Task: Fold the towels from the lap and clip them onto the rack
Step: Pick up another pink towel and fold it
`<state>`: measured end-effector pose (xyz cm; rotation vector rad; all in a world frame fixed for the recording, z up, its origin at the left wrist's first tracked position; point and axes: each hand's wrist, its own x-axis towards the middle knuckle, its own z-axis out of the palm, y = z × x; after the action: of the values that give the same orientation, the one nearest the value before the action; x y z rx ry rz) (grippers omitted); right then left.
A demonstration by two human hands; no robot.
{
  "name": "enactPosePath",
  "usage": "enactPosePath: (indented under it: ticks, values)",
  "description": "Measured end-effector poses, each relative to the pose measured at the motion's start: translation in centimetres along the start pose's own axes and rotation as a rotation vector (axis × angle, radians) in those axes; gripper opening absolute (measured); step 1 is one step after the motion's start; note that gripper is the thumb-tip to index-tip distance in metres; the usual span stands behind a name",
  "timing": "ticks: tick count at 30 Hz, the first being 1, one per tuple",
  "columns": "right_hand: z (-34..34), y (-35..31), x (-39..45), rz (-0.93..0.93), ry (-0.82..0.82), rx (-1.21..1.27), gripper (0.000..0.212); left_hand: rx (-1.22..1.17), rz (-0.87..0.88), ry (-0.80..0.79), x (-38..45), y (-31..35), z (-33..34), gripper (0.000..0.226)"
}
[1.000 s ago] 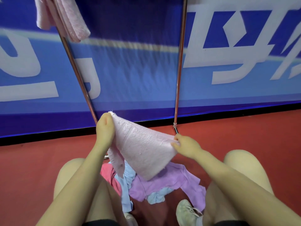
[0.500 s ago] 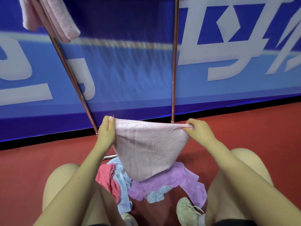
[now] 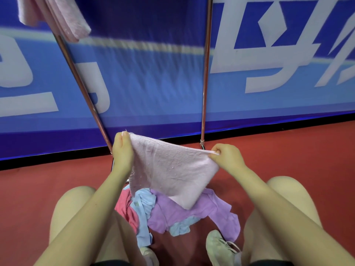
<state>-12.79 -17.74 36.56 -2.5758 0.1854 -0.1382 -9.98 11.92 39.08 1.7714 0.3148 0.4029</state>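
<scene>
Towel (image 3: 169, 166) stretched between left hand (image 3: 123, 150) and right hand (image 3: 224, 156), each pinching a top corner.

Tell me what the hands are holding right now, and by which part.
Both hold the pale pink towel by its top edge: the left hand grips one upper corner, the right hand pinches the other, and the towel hangs between them.

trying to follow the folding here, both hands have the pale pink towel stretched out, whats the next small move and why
Probably bring the left hand across to the right hand to fold the pale pink towel in half: each hand pinches a top corner, the cloth hangs taut between them above the lap pile, not yet narrow enough to clip on the rack.
</scene>
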Motion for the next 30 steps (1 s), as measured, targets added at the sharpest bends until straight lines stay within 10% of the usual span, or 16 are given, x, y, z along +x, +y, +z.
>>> enactPosePath:
  ticks: [17,30]
  values:
    - [2.0,1.0,0.7,-0.045,-0.211,0.091,0.034,-0.146,-0.064,0.036,1.5,0.4,0.4,0.030]
    - [-2.3,-1.5,0.8,0.200,-0.034,1.048,0.011,-0.079,-0.082,0.143,2.1,-1.0,-0.9,0.026]
